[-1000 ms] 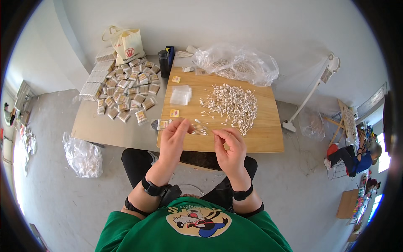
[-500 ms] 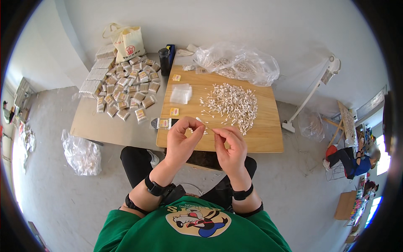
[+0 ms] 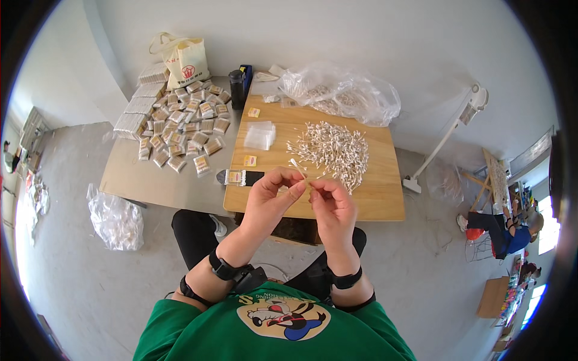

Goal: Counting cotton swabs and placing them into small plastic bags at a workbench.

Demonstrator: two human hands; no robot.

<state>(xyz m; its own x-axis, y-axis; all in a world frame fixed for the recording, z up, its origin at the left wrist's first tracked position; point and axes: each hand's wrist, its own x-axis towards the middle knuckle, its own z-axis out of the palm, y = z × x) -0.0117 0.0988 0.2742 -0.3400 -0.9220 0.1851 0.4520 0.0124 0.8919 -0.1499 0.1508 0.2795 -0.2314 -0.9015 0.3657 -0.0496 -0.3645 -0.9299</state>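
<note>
My left hand [image 3: 274,197] is closed in a pinch around a few cotton swabs [image 3: 297,167], whose white tips stick up past the fingers. Against it, fingertips nearly touching, my right hand [image 3: 335,207] is also pinched at the lower end of those swabs; its exact grip is partly hidden. Beyond the hands a loose pile of cotton swabs [image 3: 337,150] spreads over the wooden board [image 3: 385,201]. A packed swab bag [image 3: 235,177] lies left of my left hand, on a dark strip.
Small yellow cards [image 3: 250,160] and clear plastic sleeves [image 3: 260,135] lie at the board's left. Filled packets [image 3: 180,126] cover the metal table beside a cloth bag [image 3: 186,63] and a black bottle [image 3: 236,89]. A big clear bag of swabs [image 3: 343,93] sits behind.
My hands have come together, the left moving slightly right, and their fingertips now meet at the swabs. The swabs' tips now point up and away between them.
</note>
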